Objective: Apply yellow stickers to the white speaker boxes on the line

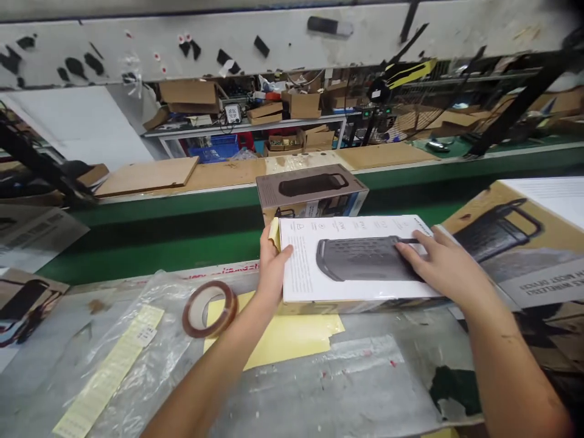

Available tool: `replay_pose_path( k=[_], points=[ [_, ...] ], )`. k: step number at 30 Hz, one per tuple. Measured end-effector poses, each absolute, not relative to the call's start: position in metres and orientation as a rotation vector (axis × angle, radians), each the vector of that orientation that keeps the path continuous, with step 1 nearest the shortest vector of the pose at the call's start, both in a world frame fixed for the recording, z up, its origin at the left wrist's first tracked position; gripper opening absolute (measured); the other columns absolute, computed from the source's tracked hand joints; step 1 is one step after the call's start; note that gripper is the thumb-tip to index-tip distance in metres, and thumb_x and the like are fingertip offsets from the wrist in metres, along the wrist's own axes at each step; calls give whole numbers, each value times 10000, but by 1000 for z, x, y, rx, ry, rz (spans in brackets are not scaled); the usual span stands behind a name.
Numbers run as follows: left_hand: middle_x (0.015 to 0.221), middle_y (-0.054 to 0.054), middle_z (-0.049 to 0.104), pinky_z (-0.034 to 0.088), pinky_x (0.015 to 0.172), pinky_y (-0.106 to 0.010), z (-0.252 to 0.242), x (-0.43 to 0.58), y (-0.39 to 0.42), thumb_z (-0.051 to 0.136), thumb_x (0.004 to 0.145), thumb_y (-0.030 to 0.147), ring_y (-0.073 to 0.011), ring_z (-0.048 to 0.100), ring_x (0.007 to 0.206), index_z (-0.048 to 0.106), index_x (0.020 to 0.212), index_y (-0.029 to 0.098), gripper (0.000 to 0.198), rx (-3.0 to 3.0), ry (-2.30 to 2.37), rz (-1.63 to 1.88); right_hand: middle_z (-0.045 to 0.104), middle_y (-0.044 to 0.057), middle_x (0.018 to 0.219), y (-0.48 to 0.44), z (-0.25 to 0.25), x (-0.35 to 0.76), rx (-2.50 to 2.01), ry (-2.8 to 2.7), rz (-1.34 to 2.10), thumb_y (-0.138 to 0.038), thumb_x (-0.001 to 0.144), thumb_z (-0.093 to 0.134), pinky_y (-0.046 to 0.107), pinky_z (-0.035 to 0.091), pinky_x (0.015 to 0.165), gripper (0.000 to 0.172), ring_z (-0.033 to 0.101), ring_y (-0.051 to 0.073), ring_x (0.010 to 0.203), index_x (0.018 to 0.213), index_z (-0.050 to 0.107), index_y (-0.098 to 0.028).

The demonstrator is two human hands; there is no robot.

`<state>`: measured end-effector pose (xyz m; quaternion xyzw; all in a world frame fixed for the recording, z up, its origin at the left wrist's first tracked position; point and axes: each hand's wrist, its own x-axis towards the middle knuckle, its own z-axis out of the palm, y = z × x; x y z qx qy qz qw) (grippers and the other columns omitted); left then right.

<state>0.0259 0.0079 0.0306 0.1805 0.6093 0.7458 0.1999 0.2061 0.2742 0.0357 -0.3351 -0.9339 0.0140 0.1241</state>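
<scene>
A white product box (360, 286) with a dark speaker-like device pictured on it lies crosswise before me. My left hand (272, 267) grips its left end, thumb on the top face, beside a small yellow strip (274, 231). At the right end, my right hand (438, 264) has its thumb and forefinger on the printed top; its other fingers are partly hidden round the end. Below the box, a yellow sheet (292, 340) lies on the grey worktop (319, 401). A roll of brown tape (231, 310) sits left of my left forearm.
Behind is a brown printed box (314, 182) on the green conveyor belt (219, 231). More printed boxes (542, 237) stand at right. A clear plastic bag (168, 340) and yellow label strip (114, 371) lie at left. A beam (274, 42) crosses above.
</scene>
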Motion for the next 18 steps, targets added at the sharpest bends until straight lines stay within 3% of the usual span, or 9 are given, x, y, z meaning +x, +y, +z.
replay_pose_path(
  k=[3,5,6,8,9,11,14,16,18],
  points=[
    [1539,-144,391,452,1080,-432,28,45,-5,540,886,247,-272,445,1385,105,1511,247,762,470,1637,2100,541,296,1310,233,45,214,-873,-2513,105,-586,955,352,606,406,1053,642,431,484,1340,1212,642,-75],
    [1525,-187,399,434,1085,-429,29,44,-18,549,902,286,-274,438,1389,121,1516,191,754,538,1660,2068,579,194,1291,177,45,218,-576,-2311,168,-482,953,441,607,391,1101,439,475,442,1315,1208,660,-200],
    [1524,-196,401,414,1098,-418,31,39,-27,539,913,296,-266,435,1390,150,1512,164,726,590,1690,2055,608,88,1278,142,40,220,-419,-2269,271,-371,953,486,563,431,1096,347,524,371,1285,1274,615,-344],
    [1538,-173,398,360,1132,-396,40,22,-53,542,925,299,-247,432,1388,239,1495,156,661,672,1774,2082,689,-12,1117,70,22,221,-11,-2188,483,-211,932,464,460,577,934,521,637,273,1141,1382,517,-468],
    [1552,-146,388,331,1151,-395,44,12,-70,556,929,315,-245,423,1392,278,1491,178,642,707,1881,2087,686,-3,1187,37,9,220,181,-2308,530,-221,928,491,433,591,921,554,628,262,1167,1444,480,-422],
    [1593,-102,331,269,1187,-434,51,-5,-108,611,912,389,-276,354,1436,301,1508,243,688,786,2241,1917,540,63,1453,-14,-20,213,226,-2579,571,-354,883,642,508,571,941,606,534,363,1303,1467,480,-383],
    [1620,-136,263,220,1188,-550,47,-17,-160,733,778,516,-375,235,1481,197,1566,258,987,864,2635,1180,242,139,1627,-49,-54,196,16,-2764,566,-542,774,768,647,520,944,774,372,521,1383,1471,481,-368],
    [1588,-193,307,249,1158,-589,37,-17,-179,820,649,481,-430,251,1460,122,1583,202,1200,855,2599,795,221,163,1629,-51,-64,187,-38,-2790,537,-524,788,768,648,499,985,772,339,504,1408,1479,472,-346],
    [1536,-222,381,297,1131,-576,29,-16,-187,809,629,415,-442,305,1431,117,1581,150,1206,884,2572,628,303,204,1591,-46,-66,184,-51,-2800,513,-482,839,731,601,489,1038,724,353,450,1422,1480,480,-257]
  ],
)
